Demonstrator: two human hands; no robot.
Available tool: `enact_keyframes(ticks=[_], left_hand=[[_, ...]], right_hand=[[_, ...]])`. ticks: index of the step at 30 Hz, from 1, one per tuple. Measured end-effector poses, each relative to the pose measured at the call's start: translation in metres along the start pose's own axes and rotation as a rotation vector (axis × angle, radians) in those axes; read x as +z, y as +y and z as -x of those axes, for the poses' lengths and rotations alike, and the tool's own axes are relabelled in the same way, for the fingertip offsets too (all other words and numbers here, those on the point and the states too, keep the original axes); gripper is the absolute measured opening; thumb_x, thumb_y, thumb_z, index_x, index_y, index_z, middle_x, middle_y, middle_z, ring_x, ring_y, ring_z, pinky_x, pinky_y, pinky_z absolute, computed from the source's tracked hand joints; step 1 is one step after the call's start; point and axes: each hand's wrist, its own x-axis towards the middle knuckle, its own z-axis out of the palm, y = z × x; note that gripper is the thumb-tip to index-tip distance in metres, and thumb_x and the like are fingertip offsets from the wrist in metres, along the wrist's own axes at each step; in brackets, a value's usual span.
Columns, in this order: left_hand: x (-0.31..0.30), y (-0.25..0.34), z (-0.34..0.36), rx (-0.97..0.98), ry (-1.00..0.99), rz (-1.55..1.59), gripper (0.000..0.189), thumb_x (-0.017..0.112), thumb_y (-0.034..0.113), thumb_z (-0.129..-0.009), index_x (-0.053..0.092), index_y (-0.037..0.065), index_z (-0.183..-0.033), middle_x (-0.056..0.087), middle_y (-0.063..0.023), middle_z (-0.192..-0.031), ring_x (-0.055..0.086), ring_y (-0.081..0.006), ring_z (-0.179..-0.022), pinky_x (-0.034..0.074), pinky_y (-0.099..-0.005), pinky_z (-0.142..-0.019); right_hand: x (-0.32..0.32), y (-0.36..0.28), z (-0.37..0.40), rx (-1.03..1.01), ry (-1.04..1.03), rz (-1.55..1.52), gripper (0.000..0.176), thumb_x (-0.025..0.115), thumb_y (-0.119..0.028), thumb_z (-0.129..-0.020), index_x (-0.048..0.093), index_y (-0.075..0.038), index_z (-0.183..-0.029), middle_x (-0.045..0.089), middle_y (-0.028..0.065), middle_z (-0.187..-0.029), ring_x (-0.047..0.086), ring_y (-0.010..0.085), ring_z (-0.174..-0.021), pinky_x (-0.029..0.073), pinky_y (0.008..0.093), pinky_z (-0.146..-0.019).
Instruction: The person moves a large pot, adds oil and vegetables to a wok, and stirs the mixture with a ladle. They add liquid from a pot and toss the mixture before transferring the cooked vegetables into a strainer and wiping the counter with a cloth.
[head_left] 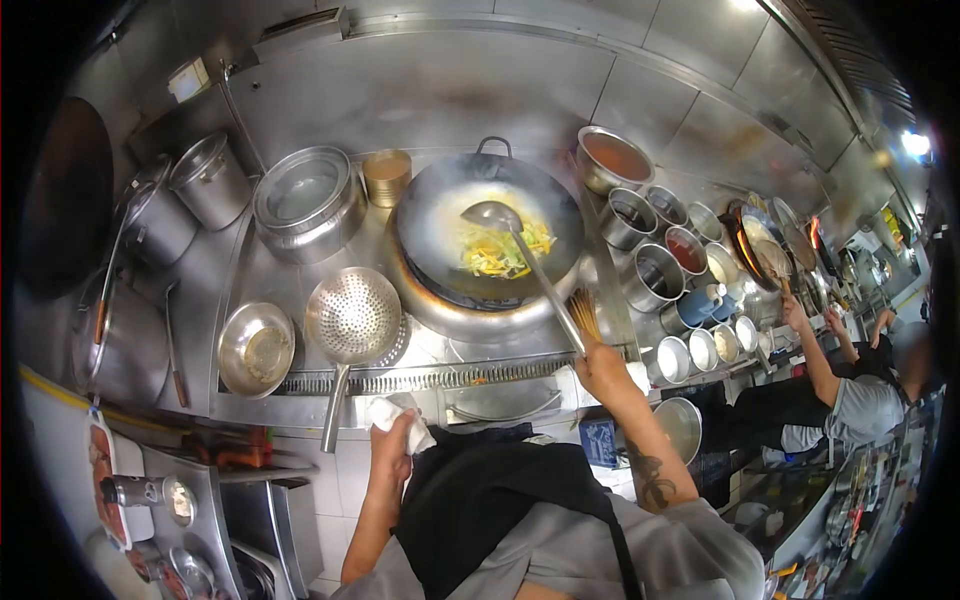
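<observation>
A steaming black wok (415,215) sits on the round burner, with chopped green and yellow vegetables (500,250) inside. My right hand (608,375) is closed round the handle of a long metal ladle (543,280), whose bowl is over the vegetables. Low in front of the stove, my left hand (392,445) grips a folded white cloth (405,415). Between that hand and the wok lies a perforated strainer (354,312), its handle reaching over the stove's front edge. A bamboo brush (584,314) stands just beyond my right hand.
Left of the wok are a metal bowl (257,350), a large pot (310,232) and a tin (387,178). On the right stand a bowl of reddish liquid (614,160) and several sauce containers (655,277). Another person (860,410) works further right.
</observation>
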Motion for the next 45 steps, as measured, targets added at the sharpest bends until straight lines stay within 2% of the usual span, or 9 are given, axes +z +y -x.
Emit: enact_keyframes(ticks=[6,9,23,28,30,33,37,43,45], left_hand=[[0.000,-0.005,-0.001,-0.098,-0.051,0.091,0.035,0.056,0.025,-0.089,0.051,-0.002,-0.111,0.062,-0.0156,-0.088,0.064,-0.0274,-0.075,0.054,-0.0385,-0.066],[0.011,0.001,0.001,-0.127,-0.108,0.142,0.046,0.048,0.040,-0.093,0.049,0.000,-0.115,0.062,-0.0150,-0.090,0.063,-0.0288,-0.079,0.054,-0.0423,-0.070],[0.184,-0.016,-0.119,-0.374,-0.316,0.099,0.074,0.024,0.070,-0.089,0.038,0.015,-0.136,0.051,-0.0119,-0.126,0.051,-0.0368,-0.110,0.039,-0.0638,-0.090],[0.220,-0.038,-0.166,-0.354,-0.099,0.064,0.032,0.051,0.029,-0.091,0.044,0.014,-0.117,0.056,-0.0095,-0.100,0.057,-0.0330,-0.088,0.051,-0.0541,-0.072],[0.214,-0.055,-0.181,-0.332,-0.119,0.091,0.029,0.051,0.026,-0.090,0.047,0.011,-0.115,0.057,-0.0107,-0.100,0.058,-0.0314,-0.084,0.051,-0.0511,-0.064],[0.222,-0.052,-0.172,-0.306,-0.139,0.073,0.025,0.051,0.022,-0.089,0.048,0.010,-0.111,0.058,-0.0111,-0.098,0.059,-0.0298,-0.082,0.051,-0.0478,-0.059],[0.220,-0.057,-0.172,-0.264,-0.089,0.075,0.022,0.050,0.018,-0.088,0.048,0.009,-0.107,0.058,-0.0105,-0.095,0.059,-0.0278,-0.083,0.052,-0.0465,-0.057],[0.222,-0.056,-0.166,-0.260,-0.118,0.067,0.024,0.050,0.026,-0.091,0.048,0.010,-0.110,0.058,-0.0106,-0.092,0.060,-0.0284,-0.075,0.052,-0.0448,-0.054],[0.220,-0.054,-0.168,-0.261,-0.141,0.051,0.028,0.050,0.028,-0.091,0.048,0.010,-0.112,0.058,-0.0108,-0.096,0.060,-0.0290,-0.076,0.052,-0.0476,-0.054]], right_hand=[[0.012,0.025,-0.023,0.071,-0.131,-0.249,0.033,0.055,-0.007,-0.080,0.055,0.006,-0.111,0.061,0.0287,-0.077,0.063,0.0424,-0.069,0.049,0.0471,-0.064],[0.000,0.024,-0.029,0.281,-0.213,-0.548,0.027,0.056,-0.008,-0.084,0.054,0.005,-0.108,0.052,0.0070,-0.063,0.051,0.0137,-0.047,0.041,0.0301,-0.044],[0.018,0.034,-0.006,0.284,-0.024,-0.748,0.028,0.058,-0.005,-0.086,0.053,0.003,-0.113,0.054,0.0027,-0.069,0.049,0.0082,-0.047,0.039,0.0237,-0.043],[0.057,0.080,0.019,0.116,0.182,-0.551,0.032,0.061,-0.004,-0.084,0.053,0.004,-0.114,0.057,0.0045,-0.077,0.055,0.0110,-0.063,0.045,0.0244,-0.057],[0.042,0.069,0.028,0.280,0.073,-0.434,0.034,0.061,-0.002,-0.083,0.053,0.005,-0.115,0.058,0.0083,-0.085,0.056,0.0121,-0.080,0.046,0.0251,-0.070],[0.066,0.086,0.043,0.061,0.360,-0.431,0.035,0.065,-0.011,-0.079,0.055,0.001,-0.111,0.064,0.0212,-0.079,0.065,0.0328,-0.070,0.050,0.0399,-0.065],[0.057,0.090,0.040,0.239,0.200,-0.587,0.036,0.064,-0.010,-0.080,0.054,0.005,-0.111,0.065,0.0221,-0.080,0.065,0.0361,-0.070,0.051,0.0393,-0.064],[0.023,0.086,0.005,0.249,0.136,-0.548,0.022,0.058,-0.006,-0.086,0.054,0.002,-0.105,0.052,0.0021,-0.062,0.050,0.0084,-0.048,0.040,0.0262,-0.043],[0.019,0.082,-0.013,0.231,0.150,-0.554,0.019,0.056,-0.007,-0.085,0.054,0.002,-0.101,0.054,0.0043,-0.060,0.052,0.0105,-0.047,0.040,0.0276,-0.042]])
